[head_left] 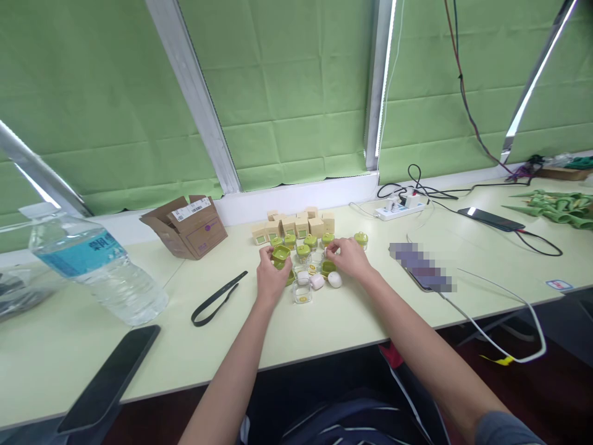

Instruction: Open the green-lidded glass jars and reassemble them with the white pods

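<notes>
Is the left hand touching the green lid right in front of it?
Touching. The head view shows the left hand with thumb and fingers closed around the green lid, and no gap shows between them.

A pale table runs along the window wall. At its left a water bottle lies on its side, with a dark phone near the front edge. A black strap lies between them and the middle, and an open carton sits behind it. In the middle, small tan boxes stand at the back, jars with green lids stand before them, and white caps lie nearest. To the right are a power strip, a second phone, a white cable and green cones.
</notes>
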`<state>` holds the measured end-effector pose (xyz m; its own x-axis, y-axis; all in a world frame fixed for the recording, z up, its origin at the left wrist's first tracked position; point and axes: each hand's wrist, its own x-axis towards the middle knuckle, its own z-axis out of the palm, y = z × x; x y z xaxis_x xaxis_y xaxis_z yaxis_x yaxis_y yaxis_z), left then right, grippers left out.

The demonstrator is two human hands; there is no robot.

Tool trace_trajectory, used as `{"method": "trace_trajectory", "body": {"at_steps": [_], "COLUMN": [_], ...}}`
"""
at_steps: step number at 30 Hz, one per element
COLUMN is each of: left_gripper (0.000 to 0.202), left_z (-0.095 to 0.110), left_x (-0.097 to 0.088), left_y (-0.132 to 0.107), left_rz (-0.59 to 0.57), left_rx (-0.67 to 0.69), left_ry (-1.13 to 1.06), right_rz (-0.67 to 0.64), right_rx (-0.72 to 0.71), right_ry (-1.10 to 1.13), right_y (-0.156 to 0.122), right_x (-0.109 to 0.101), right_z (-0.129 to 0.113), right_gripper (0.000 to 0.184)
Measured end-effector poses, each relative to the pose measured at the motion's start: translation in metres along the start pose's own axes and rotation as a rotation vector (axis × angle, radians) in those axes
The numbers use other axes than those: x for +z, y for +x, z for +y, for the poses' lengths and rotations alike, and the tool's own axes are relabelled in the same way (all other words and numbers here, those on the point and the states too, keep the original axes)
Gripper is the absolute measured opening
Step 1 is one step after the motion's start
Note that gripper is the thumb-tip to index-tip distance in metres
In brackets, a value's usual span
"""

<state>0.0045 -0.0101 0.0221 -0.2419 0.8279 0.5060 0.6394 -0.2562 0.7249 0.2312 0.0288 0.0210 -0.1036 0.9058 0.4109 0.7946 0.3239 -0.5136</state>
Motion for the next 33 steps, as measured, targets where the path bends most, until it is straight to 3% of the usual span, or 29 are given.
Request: {"method": "trace_trajectory", "body": {"at_steps": [9,18,25,33], "left_gripper": [0.041,0.046,0.049,0.045], "left_z": [-0.023,-0.04,-0.051,-0.059], "left_x": [-0.005,-0.009,-0.006,-0.002], "left_y": [0.014,0.026,0.031,0.03], "left_rz": [0.074,-0.001,-0.03,-0.037], "left_rx": [-0.157,-0.359,-0.366,-0.326], "left_ry": [0.059,0.275,0.384,0.437], "right_rz": [0.004,0.005,-0.003,-0.036], "right_rx": [-0.009,-0.012,-0.053,-0.2], "right_ry": [0.022,0.007,0.025,0.088], "right_y": [0.0,-0.002,-0.002,0.0], "right_x": [0.002,0.001,0.002,0.008], "right_z": [0.0,-0.004,-0.008,-0.02], "right_gripper": [0.017,0.017,0.015,0.014]}}
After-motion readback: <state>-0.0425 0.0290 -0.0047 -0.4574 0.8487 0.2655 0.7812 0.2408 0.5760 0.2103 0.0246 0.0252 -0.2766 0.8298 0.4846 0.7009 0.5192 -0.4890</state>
